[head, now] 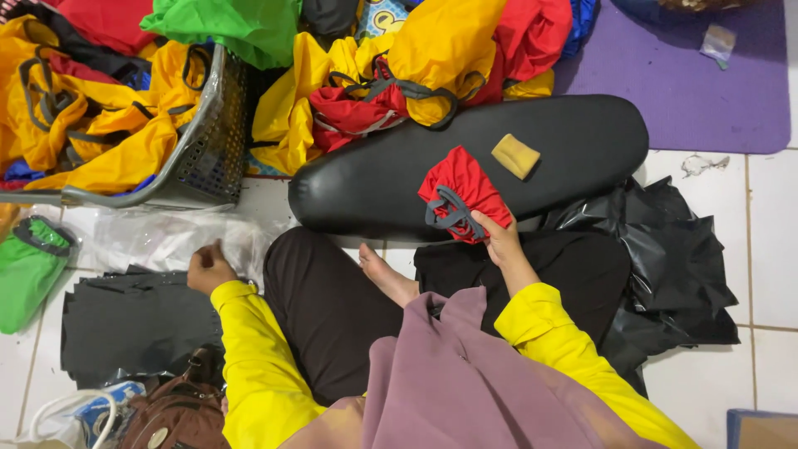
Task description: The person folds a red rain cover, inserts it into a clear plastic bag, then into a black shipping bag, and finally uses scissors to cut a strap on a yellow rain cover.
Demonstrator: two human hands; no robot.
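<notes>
Head view, from left to right: a folded green fabric pouch (29,270) lies at the far left on the white tile floor (769,216), near a grey plastic mesh basket (208,141) heaped with yellow drawstring bags (91,116). Just right of the pouch, the left hand (208,268) rests with fingers curled loosely downward, its tips touching the far edge of a flat stack of black plastic sheets (133,324), beside clear plastic wrapping (158,237); whether it pinches a sheet I cannot tell. Farther right, a long black padded cushion (573,141) lies across the floor with 1 small tan sponge block (515,155) on it. The right hand (497,241) is closed around the near end of a bunched red fabric bag with grey cord (461,199), holding it against the cushion's near edge. Crumpled black plastic film (673,266) lies at the right.
</notes>
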